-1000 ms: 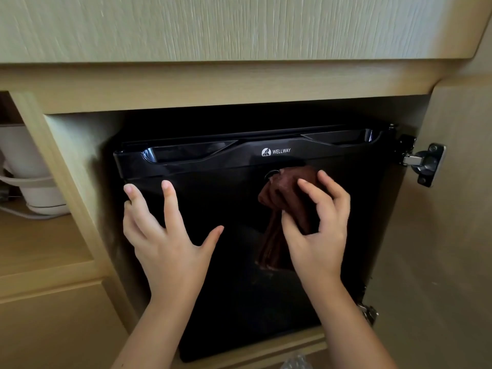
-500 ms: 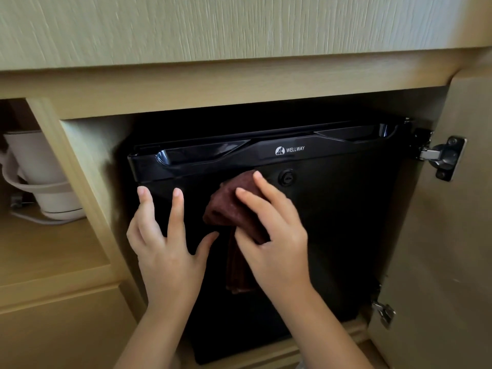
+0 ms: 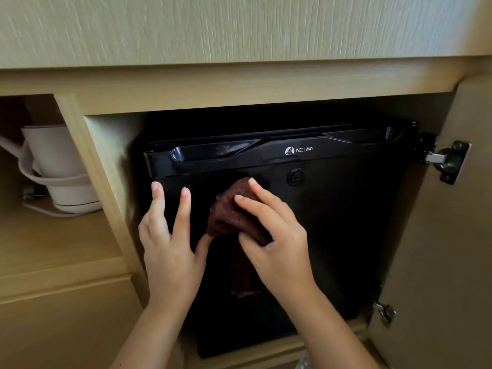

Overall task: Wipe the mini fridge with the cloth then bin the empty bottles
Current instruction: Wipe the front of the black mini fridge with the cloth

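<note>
Now, inside the pale wood cabinet [image 3: 239, 83], the black mini fridge [image 3: 346, 235] fills the open bay with its door shut. Your right hand [image 3: 277, 243] holds the cloth [image 3: 231, 217] bunched against the upper part of that door. The fingers [image 3: 255, 206] curl over the top of the wad and the thumb tucks under it, so the cloth is pinched in your grip and pressed to the door face. Your left hand [image 3: 170, 251] lies flat on the door just beside it, fingers straight and spread, the thumb tip touching the cloth's lower left edge.

Since a second ago the cloth has slid left. It then covered the round lock [image 3: 295, 177] under the WELLWAY logo [image 3: 299, 149]; now the lock shows bare to its right. The left hand has kept its place.

The cloth is dark reddish brown and nubbly, crumpled into a ball on top, with a loose tail hanging straight down below your right hand.
</note>
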`<state>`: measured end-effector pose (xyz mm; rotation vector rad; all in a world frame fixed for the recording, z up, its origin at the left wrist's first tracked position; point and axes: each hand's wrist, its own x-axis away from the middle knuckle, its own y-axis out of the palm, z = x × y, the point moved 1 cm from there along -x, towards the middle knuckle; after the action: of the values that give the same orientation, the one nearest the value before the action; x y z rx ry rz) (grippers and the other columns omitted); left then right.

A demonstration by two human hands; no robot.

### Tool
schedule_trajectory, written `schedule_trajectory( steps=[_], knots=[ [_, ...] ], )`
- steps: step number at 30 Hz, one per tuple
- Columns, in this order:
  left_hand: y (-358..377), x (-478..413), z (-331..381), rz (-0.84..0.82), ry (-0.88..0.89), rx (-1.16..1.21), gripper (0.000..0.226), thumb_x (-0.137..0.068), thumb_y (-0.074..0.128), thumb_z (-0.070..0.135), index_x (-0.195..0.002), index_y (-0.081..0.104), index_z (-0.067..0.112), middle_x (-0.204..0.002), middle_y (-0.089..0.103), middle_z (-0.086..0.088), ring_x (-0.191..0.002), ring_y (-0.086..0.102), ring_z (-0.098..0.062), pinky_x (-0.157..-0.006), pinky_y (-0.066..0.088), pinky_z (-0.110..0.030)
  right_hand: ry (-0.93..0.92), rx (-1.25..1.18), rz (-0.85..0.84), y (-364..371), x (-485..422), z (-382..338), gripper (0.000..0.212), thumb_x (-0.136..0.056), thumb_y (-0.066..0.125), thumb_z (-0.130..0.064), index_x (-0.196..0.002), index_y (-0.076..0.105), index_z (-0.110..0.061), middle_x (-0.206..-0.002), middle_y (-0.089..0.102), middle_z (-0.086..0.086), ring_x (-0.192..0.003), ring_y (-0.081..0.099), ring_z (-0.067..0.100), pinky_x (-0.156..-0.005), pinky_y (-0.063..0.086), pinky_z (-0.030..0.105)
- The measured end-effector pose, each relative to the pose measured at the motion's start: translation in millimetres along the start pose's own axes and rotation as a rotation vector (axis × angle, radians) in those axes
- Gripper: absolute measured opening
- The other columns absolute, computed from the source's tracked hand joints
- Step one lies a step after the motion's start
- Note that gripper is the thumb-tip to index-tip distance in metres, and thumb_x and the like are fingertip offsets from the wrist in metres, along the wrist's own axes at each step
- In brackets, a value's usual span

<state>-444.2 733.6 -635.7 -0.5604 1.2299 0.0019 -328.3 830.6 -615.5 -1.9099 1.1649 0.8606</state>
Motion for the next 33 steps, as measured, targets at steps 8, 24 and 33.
schedule_trajectory(
  steps=[8,24,33],
  knots=[
    [-2.8,1.4,-3.1,-0.022,0.016,0.006,0.076,-0.070,0.076,0.017,-0.135,0.037,0.011,-0.146,0.017,-0.017,-0.118,0.038,-0.040,-0.082,0.046,-0.042,0.080,0.040,0.074,-31.1,-2.5,16.9,0.055,-0.070,0.070,0.006,-0.115,0.060,-0.023,-0.134,0.047,-0.005,-0.122,0.045,0.010,-0.102,0.031,0.013],
    [11.7,44.0,2.8,-0.114,-0.297,0.139,0.085,-0.079,0.069,0.023,-0.142,0.011,0.023,-0.149,0.019,-0.018,-0.135,0.020,-0.032,-0.100,0.025,-0.036,0.273,0.216,0.283,-85.9,72.6,95.6,0.048,-0.070,0.068,0.015,-0.113,0.059,-0.004,-0.129,0.049,0.006,-0.121,0.045,0.011,-0.105,0.031,0.017],
    [22.0,47.3,-2.7,-0.142,-0.321,0.197,0.087,-0.080,0.067,0.021,-0.138,0.005,0.036,-0.146,0.021,-0.021,-0.134,0.028,-0.034,-0.101,0.029,-0.038,0.365,0.128,0.420,-58.3,82.2,112.4,0.049,-0.074,0.067,0.009,-0.118,0.053,-0.005,-0.134,0.042,0.006,-0.123,0.036,-0.009,-0.099,0.030,0.006]
  ],
)
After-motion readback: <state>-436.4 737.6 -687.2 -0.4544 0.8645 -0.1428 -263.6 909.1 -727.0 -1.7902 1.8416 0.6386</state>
